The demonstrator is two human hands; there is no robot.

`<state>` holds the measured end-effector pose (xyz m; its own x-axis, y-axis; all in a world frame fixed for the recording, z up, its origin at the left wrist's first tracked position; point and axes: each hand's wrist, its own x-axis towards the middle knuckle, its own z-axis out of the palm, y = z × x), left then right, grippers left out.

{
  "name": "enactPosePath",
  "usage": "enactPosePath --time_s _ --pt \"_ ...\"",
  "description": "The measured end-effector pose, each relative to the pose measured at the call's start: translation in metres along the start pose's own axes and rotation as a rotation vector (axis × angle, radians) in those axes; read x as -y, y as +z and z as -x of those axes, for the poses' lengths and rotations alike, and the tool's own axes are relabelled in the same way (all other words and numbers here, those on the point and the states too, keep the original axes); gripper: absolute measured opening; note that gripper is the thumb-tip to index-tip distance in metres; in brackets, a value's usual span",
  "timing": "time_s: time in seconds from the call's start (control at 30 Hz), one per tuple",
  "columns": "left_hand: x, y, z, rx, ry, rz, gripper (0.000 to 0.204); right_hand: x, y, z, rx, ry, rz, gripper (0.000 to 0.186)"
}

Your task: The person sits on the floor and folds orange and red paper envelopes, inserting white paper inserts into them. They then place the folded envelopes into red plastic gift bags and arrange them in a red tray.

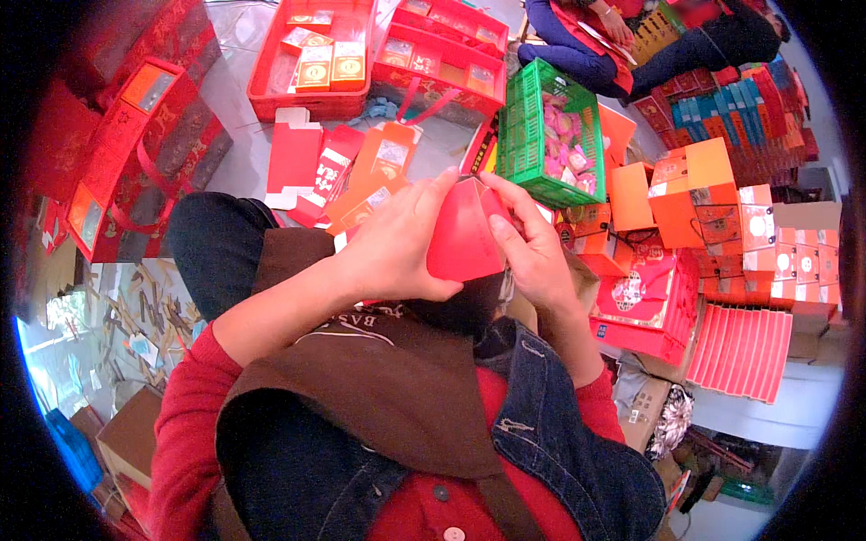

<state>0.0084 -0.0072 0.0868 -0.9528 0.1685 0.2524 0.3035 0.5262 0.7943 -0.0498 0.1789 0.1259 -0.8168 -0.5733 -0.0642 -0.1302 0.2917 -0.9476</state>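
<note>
Left hand (397, 248) and right hand (532, 248) both grip one small red carton (462, 236) at frame centre, over the lap: left fingers curl around its 9 o'clock side with the thumb up along the top edge, right fingers press flat along its 3 o'clock side. Green plastic crate (541, 135) of pink items sits at 1 o'clock from the carton; flat orange and red box blanks (361, 176) lie on the floor at 11 o'clock. Stacked orange boxes (713, 203) stand at 3 o'clock, red trays (316, 68) at 11 o'clock, farther off.
</note>
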Motion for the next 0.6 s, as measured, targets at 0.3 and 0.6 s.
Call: enactPosePath --time_s 0.3,0.6 --pt "-0.005 0.014 0.006 0.085 -0.031 -0.056 0.108 -0.032 0.014 0.008 -0.25 -0.055 0.1 0.033" --pt "-0.001 0.035 0.014 -0.002 0.076 -0.099 0.101 -0.041 0.013 0.012 -0.292 0.108 0.055 0.035"
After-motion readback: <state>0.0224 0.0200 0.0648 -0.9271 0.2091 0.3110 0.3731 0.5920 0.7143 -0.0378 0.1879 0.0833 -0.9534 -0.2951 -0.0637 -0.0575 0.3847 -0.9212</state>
